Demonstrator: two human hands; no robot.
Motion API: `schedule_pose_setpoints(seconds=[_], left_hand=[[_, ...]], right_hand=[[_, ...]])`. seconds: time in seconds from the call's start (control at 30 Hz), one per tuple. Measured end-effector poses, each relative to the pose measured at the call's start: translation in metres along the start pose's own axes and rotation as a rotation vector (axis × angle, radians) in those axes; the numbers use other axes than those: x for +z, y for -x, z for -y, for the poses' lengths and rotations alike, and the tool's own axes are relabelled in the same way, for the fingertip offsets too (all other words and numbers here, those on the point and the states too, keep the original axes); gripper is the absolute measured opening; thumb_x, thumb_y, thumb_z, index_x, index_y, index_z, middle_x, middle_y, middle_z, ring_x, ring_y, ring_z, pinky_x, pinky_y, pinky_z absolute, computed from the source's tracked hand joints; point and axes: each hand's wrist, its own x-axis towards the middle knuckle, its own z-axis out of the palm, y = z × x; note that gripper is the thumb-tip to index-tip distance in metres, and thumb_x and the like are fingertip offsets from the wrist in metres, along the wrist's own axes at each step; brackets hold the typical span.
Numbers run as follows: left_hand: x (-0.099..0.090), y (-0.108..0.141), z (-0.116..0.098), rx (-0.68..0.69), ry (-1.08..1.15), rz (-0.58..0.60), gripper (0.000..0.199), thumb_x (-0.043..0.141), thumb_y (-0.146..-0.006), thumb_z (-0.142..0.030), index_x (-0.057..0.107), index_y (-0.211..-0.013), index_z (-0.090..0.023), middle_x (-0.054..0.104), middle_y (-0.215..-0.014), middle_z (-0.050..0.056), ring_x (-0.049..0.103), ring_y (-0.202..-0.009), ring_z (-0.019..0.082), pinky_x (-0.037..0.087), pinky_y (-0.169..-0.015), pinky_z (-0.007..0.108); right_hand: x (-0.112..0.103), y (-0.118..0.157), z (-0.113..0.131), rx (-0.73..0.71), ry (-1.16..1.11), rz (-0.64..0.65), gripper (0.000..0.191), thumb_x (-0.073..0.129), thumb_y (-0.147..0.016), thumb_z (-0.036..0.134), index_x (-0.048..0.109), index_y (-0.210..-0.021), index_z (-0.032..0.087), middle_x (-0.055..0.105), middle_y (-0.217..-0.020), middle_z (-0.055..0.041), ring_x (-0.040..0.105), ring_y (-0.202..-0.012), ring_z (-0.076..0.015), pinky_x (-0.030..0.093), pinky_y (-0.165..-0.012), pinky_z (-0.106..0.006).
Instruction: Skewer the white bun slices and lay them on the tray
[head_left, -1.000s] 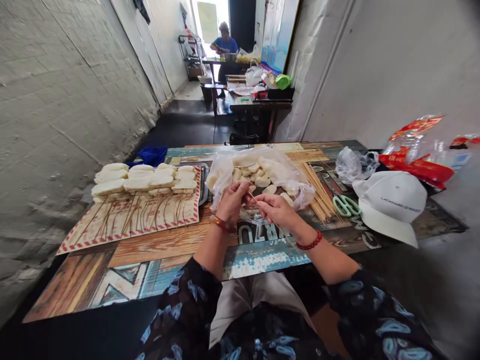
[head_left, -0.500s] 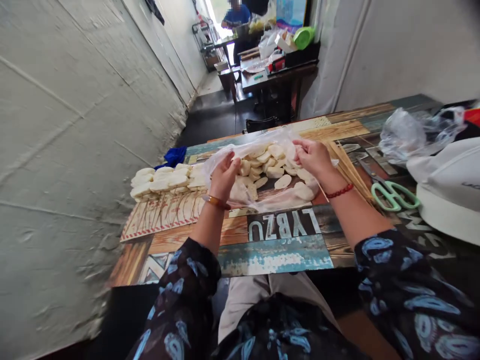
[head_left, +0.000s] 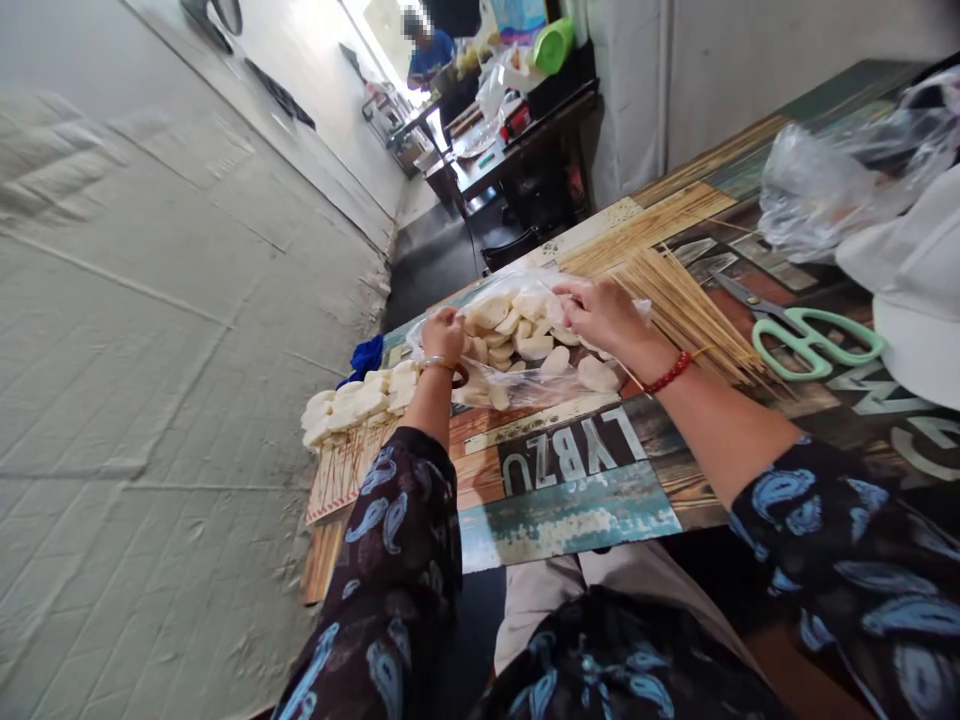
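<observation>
A clear plastic bag point(head_left: 532, 385) lies spread on the table with many pale, oval food slices point(head_left: 535, 347) in it. At its left side my left hand point(head_left: 444, 335) is closed, gripping the bag's edge. My right hand point(head_left: 600, 312) is closed on the bag's far right edge, above the slices. From under its palm a thin wooden skewer point(head_left: 634, 378) sticks out toward me; how it is held is hidden. Left of the bag, similar slices on skewers point(head_left: 360, 402) lie in a row, their sticks pointing toward me.
Loose bamboo skewers point(head_left: 694, 315) lie right of the bag, beside green-handled scissors point(head_left: 817, 342). Farther right are a crumpled plastic bag point(head_left: 817, 195) and a white cap point(head_left: 919, 290). A blue cloth point(head_left: 366, 358) lies at the far left edge. A wall point(head_left: 187, 380) runs along the left. Another person point(head_left: 431, 58) works in the background.
My left hand has turned and closed on the bag's edge, and that side of the bag sits lower. My right hand keeps its hold. The view has tilted and shifted.
</observation>
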Motion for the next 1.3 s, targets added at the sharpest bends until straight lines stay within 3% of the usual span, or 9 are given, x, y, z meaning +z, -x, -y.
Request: schedule_pose_setpoints(seconds=[0.17, 0.33, 0.5, 0.63, 0.8, 0.9, 1.03, 1.2, 1.3], left_hand=[[-0.009, 0.013, -0.016, -0.027, 0.159, -0.079, 0.018, 0.044, -0.088, -0.023, 0.051, -0.072, -0.021, 0.062, -0.068, 0.001, 0.062, -0.066, 0.014, 0.046, -0.066, 0.024], [-0.011, 0.046, -0.029, 0.062, 0.311, -0.181, 0.025, 0.045, -0.093, -0.026, 0.048, -0.068, -0.021, 0.054, -0.062, -0.002, 0.052, -0.06, 0.011, 0.042, -0.065, 0.023], [-0.006, 0.049, -0.013, 0.019, 0.253, -0.109, 0.024, 0.046, -0.091, -0.021, 0.049, -0.067, -0.021, 0.054, -0.062, -0.001, 0.051, -0.06, 0.013, 0.042, -0.066, 0.026], [-0.021, 0.057, 0.003, 0.084, 0.155, -0.088, 0.014, 0.055, -0.085, -0.021, 0.062, -0.097, -0.017, 0.067, -0.093, 0.006, 0.063, -0.087, 0.018, 0.048, -0.082, 0.03], [-0.042, 0.125, -0.007, 0.338, -0.066, -0.188, 0.033, 0.053, -0.091, -0.027, 0.061, -0.122, -0.018, 0.063, -0.125, 0.014, 0.056, -0.121, 0.027, 0.043, -0.105, 0.043], [-0.042, 0.173, -0.016, 0.445, -0.092, 0.025, 0.028, 0.051, -0.096, -0.03, 0.065, -0.119, -0.023, 0.065, -0.127, 0.012, 0.057, -0.121, 0.026, 0.043, -0.106, 0.043], [-0.04, 0.206, -0.011, 0.492, -0.149, 0.241, 0.024, 0.055, -0.096, -0.033, 0.07, -0.112, -0.024, 0.071, -0.113, 0.01, 0.058, -0.114, 0.028, 0.042, -0.104, 0.045], [-0.045, 0.203, 0.01, 0.446, -0.225, 0.191, 0.025, 0.051, -0.097, -0.033, 0.07, -0.085, -0.022, 0.065, -0.08, 0.007, 0.057, -0.089, 0.025, 0.04, -0.103, 0.047], [-0.045, 0.194, 0.021, 0.442, -0.203, 0.178, 0.022, 0.054, -0.095, -0.032, 0.065, -0.078, -0.022, 0.062, -0.077, 0.007, 0.056, -0.087, 0.025, 0.044, -0.096, 0.044]], right_hand=[[-0.002, 0.003, 0.005, -0.003, 0.0, 0.013, 0.035, 0.054, -0.092, 0.017, 0.075, -0.119, 0.014, 0.079, -0.086, -0.0105, 0.073, -0.085, -0.0245, 0.054, -0.08, -0.032], [0.0, 0.007, 0.006, -0.045, 0.009, -0.005, 0.036, 0.053, -0.091, 0.018, 0.075, -0.119, 0.014, 0.079, -0.086, -0.0108, 0.073, -0.089, -0.0255, 0.054, -0.083, -0.033], [0.003, 0.009, 0.004, -0.035, 0.017, 0.006, 0.036, 0.054, -0.089, 0.016, 0.076, -0.117, 0.012, 0.079, -0.089, -0.0123, 0.074, -0.089, -0.0266, 0.054, -0.084, -0.035], [0.003, 0.01, 0.004, -0.049, 0.001, 0.031, 0.036, 0.055, -0.09, 0.018, 0.076, -0.117, 0.011, 0.079, -0.087, -0.013, 0.073, -0.083, -0.0264, 0.054, -0.082, -0.036], [-0.001, 0.01, 0.008, -0.041, -0.041, 0.069, 0.037, 0.056, -0.087, 0.016, 0.076, -0.118, 0.01, 0.075, -0.073, -0.0092, 0.071, -0.074, -0.0245, 0.054, -0.079, -0.037], [-0.004, 0.012, 0.01, -0.048, -0.088, 0.124, 0.04, 0.057, -0.087, 0.018, 0.073, -0.122, 0.01, 0.072, -0.066, -0.006, 0.069, -0.067, -0.0218, 0.054, -0.074, -0.034], [-0.01, 0.021, 0.013, -0.071, -0.109, 0.191, 0.042, 0.058, -0.086, 0.019, 0.072, -0.125, 0.011, 0.068, -0.06, -0.0022, 0.064, -0.06, -0.018, 0.052, -0.065, -0.03], [-0.02, 0.037, 0.013, -0.048, -0.229, 0.298, 0.043, 0.06, -0.088, 0.027, 0.07, -0.127, 0.013, 0.065, -0.06, -0.0006, 0.058, -0.051, -0.0139, 0.048, -0.054, -0.026], [-0.02, 0.042, 0.011, 0.025, -0.331, 0.337, 0.043, 0.061, -0.089, 0.032, 0.07, -0.126, 0.012, 0.066, -0.061, -0.0008, 0.054, -0.048, -0.0124, 0.046, -0.05, -0.026]])
